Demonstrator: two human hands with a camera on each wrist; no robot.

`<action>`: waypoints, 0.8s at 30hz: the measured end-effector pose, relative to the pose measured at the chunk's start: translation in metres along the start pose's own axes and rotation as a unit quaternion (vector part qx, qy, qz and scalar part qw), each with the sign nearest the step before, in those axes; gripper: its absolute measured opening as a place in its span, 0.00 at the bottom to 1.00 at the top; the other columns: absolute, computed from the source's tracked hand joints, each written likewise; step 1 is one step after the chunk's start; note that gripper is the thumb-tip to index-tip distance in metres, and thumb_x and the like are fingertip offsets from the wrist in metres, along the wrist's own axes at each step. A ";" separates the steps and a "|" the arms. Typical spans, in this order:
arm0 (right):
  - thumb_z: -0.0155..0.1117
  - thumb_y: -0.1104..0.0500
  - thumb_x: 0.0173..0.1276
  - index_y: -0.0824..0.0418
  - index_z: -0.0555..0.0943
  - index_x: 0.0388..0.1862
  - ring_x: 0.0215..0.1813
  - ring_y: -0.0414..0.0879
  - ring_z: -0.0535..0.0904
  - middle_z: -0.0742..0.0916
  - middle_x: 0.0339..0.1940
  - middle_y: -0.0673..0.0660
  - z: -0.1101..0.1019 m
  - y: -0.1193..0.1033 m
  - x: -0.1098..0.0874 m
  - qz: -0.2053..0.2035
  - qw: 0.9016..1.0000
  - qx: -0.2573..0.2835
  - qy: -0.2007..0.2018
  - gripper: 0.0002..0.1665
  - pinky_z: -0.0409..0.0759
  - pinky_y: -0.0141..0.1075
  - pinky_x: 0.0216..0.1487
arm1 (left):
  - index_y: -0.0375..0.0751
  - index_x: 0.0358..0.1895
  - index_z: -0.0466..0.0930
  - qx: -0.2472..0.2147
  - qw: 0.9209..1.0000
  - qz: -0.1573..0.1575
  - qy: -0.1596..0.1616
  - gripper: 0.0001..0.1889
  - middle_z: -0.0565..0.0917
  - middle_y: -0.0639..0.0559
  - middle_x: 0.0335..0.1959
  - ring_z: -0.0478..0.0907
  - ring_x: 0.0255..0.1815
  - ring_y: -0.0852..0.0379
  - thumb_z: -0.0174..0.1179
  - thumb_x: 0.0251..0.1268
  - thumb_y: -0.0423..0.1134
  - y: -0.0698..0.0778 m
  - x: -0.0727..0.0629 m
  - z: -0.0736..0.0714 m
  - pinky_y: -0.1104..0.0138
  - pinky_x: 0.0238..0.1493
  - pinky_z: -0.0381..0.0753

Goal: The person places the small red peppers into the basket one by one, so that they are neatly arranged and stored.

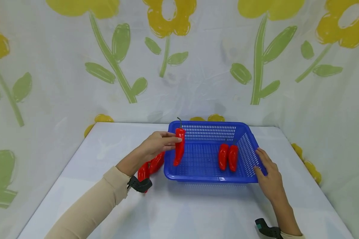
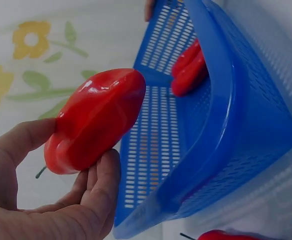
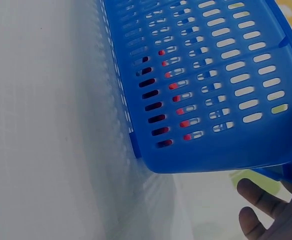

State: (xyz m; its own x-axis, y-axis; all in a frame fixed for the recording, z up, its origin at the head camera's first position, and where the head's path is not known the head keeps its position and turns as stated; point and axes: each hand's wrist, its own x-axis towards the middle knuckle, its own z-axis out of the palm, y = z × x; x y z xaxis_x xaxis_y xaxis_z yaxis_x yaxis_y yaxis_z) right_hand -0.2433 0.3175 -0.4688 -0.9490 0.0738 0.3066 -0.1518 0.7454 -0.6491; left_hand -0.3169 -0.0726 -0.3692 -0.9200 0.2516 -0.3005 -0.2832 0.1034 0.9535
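My left hand (image 1: 160,143) pinches a red chili pepper (image 1: 179,146) between thumb and fingers, its green stem pointing up, over the left end of a blue basket (image 1: 197,179). Up close in the left wrist view, the glossy pepper (image 2: 98,122) lies between the thumb and fingertips beside the basket's rim (image 2: 221,100). At the basket's right side, my right hand (image 1: 269,176) holds the rim, thumb on the inner side and fingers outside. Two red peppers (image 1: 228,157) lie side by side inside, toward the right. The right wrist view shows the slotted basket wall (image 3: 196,85) and spread fingers (image 3: 263,197).
More red peppers (image 1: 156,163) lie on the white table (image 1: 197,212) left of the basket, partly hidden by my left arm. A flower-printed cloth (image 1: 197,83) hangs behind the table and along its sides.
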 end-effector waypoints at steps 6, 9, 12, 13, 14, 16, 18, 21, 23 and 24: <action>0.49 0.60 0.77 0.52 0.57 0.81 0.71 0.69 0.60 0.59 0.81 0.56 0.001 0.001 -0.001 0.006 1.000 -0.004 0.000 0.35 0.63 0.76 0.58 | 0.30 0.65 0.69 0.018 1.000 -0.009 -0.007 0.30 0.80 0.38 0.56 0.83 0.54 0.47 0.69 0.64 0.39 0.003 0.014 0.011 0.55 0.60 0.79; 0.49 0.60 0.77 0.52 0.57 0.81 0.72 0.69 0.59 0.59 0.81 0.56 0.001 0.001 -0.001 0.008 1.000 -0.005 0.000 0.35 0.63 0.77 0.58 | 0.30 0.65 0.69 0.018 1.000 -0.010 -0.009 0.30 0.81 0.39 0.56 0.84 0.52 0.47 0.70 0.63 0.38 0.007 0.022 0.016 0.58 0.56 0.81; 0.49 0.60 0.77 0.51 0.56 0.81 0.72 0.69 0.59 0.59 0.81 0.56 0.001 0.001 0.000 0.013 1.000 -0.006 -0.004 0.36 0.64 0.77 0.57 | 0.30 0.64 0.70 0.016 1.000 -0.007 -0.014 0.30 0.81 0.39 0.55 0.85 0.51 0.47 0.70 0.63 0.38 0.013 0.028 0.022 0.59 0.55 0.82; 0.49 0.60 0.77 0.51 0.56 0.81 0.72 0.69 0.59 0.59 0.81 0.56 0.001 0.000 0.000 0.014 1.000 -0.004 -0.005 0.36 0.64 0.77 0.57 | 0.30 0.64 0.71 0.015 1.000 -0.005 -0.016 0.29 0.82 0.39 0.55 0.85 0.51 0.47 0.70 0.63 0.38 0.014 0.030 0.024 0.59 0.55 0.82; 0.49 0.60 0.77 0.51 0.57 0.81 0.72 0.69 0.59 0.59 0.81 0.56 0.001 0.000 0.000 0.015 1.000 -0.003 -0.005 0.36 0.64 0.77 0.57 | 0.30 0.63 0.71 0.013 1.000 -0.003 -0.018 0.29 0.82 0.38 0.55 0.85 0.51 0.46 0.70 0.63 0.38 0.016 0.031 0.025 0.59 0.55 0.82; 0.49 0.60 0.77 0.50 0.57 0.81 0.72 0.69 0.59 0.60 0.81 0.56 0.002 0.000 0.000 0.017 1.000 -0.001 -0.005 0.36 0.64 0.77 0.57 | 0.29 0.63 0.71 0.006 1.000 -0.003 -0.022 0.28 0.82 0.38 0.55 0.84 0.52 0.46 0.70 0.63 0.37 0.017 0.035 0.029 0.58 0.56 0.82; 0.49 0.59 0.77 0.49 0.57 0.81 0.72 0.68 0.59 0.60 0.81 0.56 0.002 0.000 0.001 0.019 1.000 0.000 -0.005 0.36 0.64 0.76 0.58 | 0.29 0.62 0.71 0.004 1.000 -0.007 -0.023 0.28 0.82 0.37 0.55 0.84 0.52 0.45 0.70 0.63 0.36 0.017 0.039 0.032 0.58 0.57 0.81; 0.50 0.59 0.77 0.49 0.57 0.81 0.72 0.68 0.59 0.60 0.81 0.56 0.002 -0.001 0.001 0.020 1.000 0.000 -0.004 0.36 0.64 0.76 0.58 | 0.28 0.62 0.71 0.003 0.999 -0.023 -0.024 0.28 0.82 0.37 0.55 0.83 0.53 0.44 0.70 0.63 0.35 0.014 0.047 0.039 0.57 0.57 0.81; 0.50 0.59 0.77 0.49 0.57 0.81 0.72 0.68 0.59 0.60 0.81 0.56 0.001 -0.001 0.001 0.019 1.000 -0.002 -0.005 0.36 0.64 0.76 0.58 | 0.27 0.61 0.72 0.008 0.999 -0.034 -0.026 0.27 0.82 0.37 0.54 0.83 0.52 0.44 0.70 0.62 0.35 0.012 0.053 0.044 0.57 0.58 0.81; 0.50 0.59 0.77 0.49 0.57 0.81 0.72 0.68 0.59 0.60 0.81 0.56 0.001 0.000 0.001 0.020 1.000 -0.002 -0.006 0.36 0.64 0.76 0.58 | 0.27 0.60 0.73 0.014 0.999 -0.039 -0.026 0.27 0.82 0.38 0.53 0.84 0.51 0.45 0.71 0.62 0.35 0.010 0.056 0.046 0.57 0.57 0.81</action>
State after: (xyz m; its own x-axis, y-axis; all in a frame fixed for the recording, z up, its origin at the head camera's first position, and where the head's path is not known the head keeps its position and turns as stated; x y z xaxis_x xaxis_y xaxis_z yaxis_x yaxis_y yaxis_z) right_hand -0.2446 0.3164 -0.4690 -0.9577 0.0946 0.2717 -0.1128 0.7453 -0.6571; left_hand -0.3592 -0.0129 -0.3773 -0.8799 0.2923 -0.3747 -0.3447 0.1503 0.9266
